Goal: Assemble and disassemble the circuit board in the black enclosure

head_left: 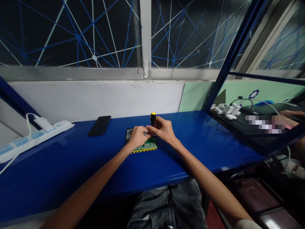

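A green circuit board (148,145) with a row of yellow parts along its near edge lies on the blue table. Part of a dark frame (129,133) shows at its left side. My left hand (137,136) rests over the board with its fingers closed together, and what they pinch is hidden. Beside it, my right hand (165,129) is closed on a screwdriver (153,119) with a black handle and yellow top, which stands upright over the board. The thumb of my right hand meets the fingertips of my left. The screwdriver's tip is hidden behind my hands.
A black phone (99,126) lies left of the board on the blue table (71,162). Farther left, a white power strip (35,138) holds a plugged-in charger with a cable. A blue metal post (220,66) rises at right, beyond which another person's arm (293,116) reaches over a dark desk.
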Demonstrator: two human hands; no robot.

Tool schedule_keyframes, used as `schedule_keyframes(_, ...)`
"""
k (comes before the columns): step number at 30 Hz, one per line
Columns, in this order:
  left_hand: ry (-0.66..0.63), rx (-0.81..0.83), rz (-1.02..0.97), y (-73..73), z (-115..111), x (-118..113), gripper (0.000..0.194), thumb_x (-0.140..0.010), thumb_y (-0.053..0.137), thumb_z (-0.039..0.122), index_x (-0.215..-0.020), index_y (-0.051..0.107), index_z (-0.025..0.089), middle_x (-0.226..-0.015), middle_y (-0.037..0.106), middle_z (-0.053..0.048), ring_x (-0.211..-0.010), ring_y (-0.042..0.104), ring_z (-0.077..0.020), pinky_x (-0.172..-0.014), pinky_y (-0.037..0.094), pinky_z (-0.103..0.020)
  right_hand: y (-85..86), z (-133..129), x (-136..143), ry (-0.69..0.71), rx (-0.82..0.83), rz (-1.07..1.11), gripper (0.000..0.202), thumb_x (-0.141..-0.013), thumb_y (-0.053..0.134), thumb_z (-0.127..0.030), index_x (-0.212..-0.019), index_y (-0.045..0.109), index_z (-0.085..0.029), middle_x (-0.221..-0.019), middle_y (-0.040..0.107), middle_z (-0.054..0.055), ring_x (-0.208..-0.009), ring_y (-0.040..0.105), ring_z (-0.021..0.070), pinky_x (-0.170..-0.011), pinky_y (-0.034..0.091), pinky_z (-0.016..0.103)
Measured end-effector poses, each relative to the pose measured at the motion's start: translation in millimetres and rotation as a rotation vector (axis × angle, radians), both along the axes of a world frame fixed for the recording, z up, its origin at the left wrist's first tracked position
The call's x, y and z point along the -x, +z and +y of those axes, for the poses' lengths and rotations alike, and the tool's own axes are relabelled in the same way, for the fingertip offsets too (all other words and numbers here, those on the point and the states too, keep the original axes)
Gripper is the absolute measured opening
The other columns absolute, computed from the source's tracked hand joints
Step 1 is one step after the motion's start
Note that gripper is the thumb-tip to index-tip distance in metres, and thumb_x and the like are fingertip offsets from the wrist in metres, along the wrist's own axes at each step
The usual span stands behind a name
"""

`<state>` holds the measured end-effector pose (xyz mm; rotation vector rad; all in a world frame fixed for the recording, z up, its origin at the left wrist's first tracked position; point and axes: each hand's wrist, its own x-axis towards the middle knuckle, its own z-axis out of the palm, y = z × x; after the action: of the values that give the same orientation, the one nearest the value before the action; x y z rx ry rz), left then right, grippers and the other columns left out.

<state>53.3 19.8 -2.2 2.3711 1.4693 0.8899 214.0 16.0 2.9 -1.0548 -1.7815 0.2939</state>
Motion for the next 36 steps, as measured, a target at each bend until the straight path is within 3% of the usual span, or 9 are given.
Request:
schedule_keyframes(5,-0.072,0.028,-0.087,-6.0,4.4,1.8,0.011,-0.076,0.069,0.024,-0.078,0.079,0.021,-0.087,0.077,-0.006,-0.082,0.07,-0.0229,-0.072,0.048,-0.029,10.5,0.1,-1.2,-0.004,0.012,-0.051,0.028,-0.081,0.061,-0.047,-0.082,0.058,-0.019,-0.07,0.063,0.001,-0.061,0.058,0.0145,-0.057,0.039,0.028)
schedule_keyframes(9,-0.101,0.043,-0.124,-7.6,3.4,0.2,0.012,-0.078,0.067,0.021,-0.081,0.079,0.023,-0.09,0.077,-0.004,-0.087,0.071,-0.0226,-0.078,0.05,-0.03,33.0,6.1,-4.4,0.14,0.014,-0.078,0.043,-0.083,0.058,-0.046,-0.118,0.056,-0.021,-0.087,0.068,0.003,-0.07,0.061,0.0151,-0.063,0.044,0.029)
schedule_keyframes(13,-0.113,0.041,-0.111,-6.4,1.4,0.1,0.013,-0.079,0.066,0.022,-0.082,0.079,0.025,-0.089,0.077,-0.001,-0.089,0.07,-0.0221,-0.082,0.049,-0.03,50.3,8.5,-5.5,0.265,-0.041,-0.122,0.043,-0.083,0.056,-0.042,-0.122,0.055,-0.021,-0.096,0.068,0.003,-0.076,0.061,0.015,-0.066,0.045,0.028)
schedule_keyframes(17,-0.15,0.015,-0.113,-4.9,-0.1,1.1,0.016,-0.081,0.063,0.023,-0.084,0.078,0.026,-0.09,0.077,-0.002,-0.086,0.07,-0.0227,-0.08,0.05,-0.032,43.0,5.9,-4.5,0.277,0.044,-0.074,0.039,-0.085,0.047,-0.032,-0.123,0.053,-0.024,-0.097,0.068,0.001,-0.072,0.061,0.0141,-0.067,0.047,0.029)
schedule_keyframes(23,-0.153,0.016,-0.098,-4.7,-0.9,0.5,0.021,-0.082,0.058,0.025,-0.09,0.078,0.024,-0.094,0.076,-0.006,-0.088,0.07,-0.0243,-0.081,0.05,-0.034,25.4,5.5,-4.0,0.288,0.085,0.034,0.049,-0.08,0.046,-0.026,-0.13,0.044,-0.025,-0.093,0.068,0.001,-0.074,0.063,0.0148,-0.064,0.049,0.028)
schedule_keyframes(33,-0.038,-0.061,-0.151,-8.7,-2.9,3.7,0.013,-0.077,0.07,0.031,-0.083,0.078,0.023,-0.087,0.077,-0.002,-0.081,0.071,-0.0215,-0.077,0.052,-0.03,15.1,10.6,-0.5,0.073,-0.034,-0.004,0.053,-0.081,0.061,-0.046,-0.127,0.048,-0.024,-0.079,0.063,0.0,-0.063,0.058,0.0138,-0.064,0.047,0.029)
schedule_keyframes(36,-0.06,-0.043,-0.175,-8.5,-4.3,1.8,0.013,-0.079,0.068,0.029,-0.083,0.078,0.021,-0.088,0.077,-0.004,-0.083,0.071,-0.0221,-0.078,0.052,-0.03,15.1,8.1,0.2,0.034,-0.047,-0.036,0.055,-0.081,0.06,-0.049,-0.129,0.048,-0.023,-0.078,0.062,0.001,-0.063,0.058,0.0147,-0.064,0.047,0.03)
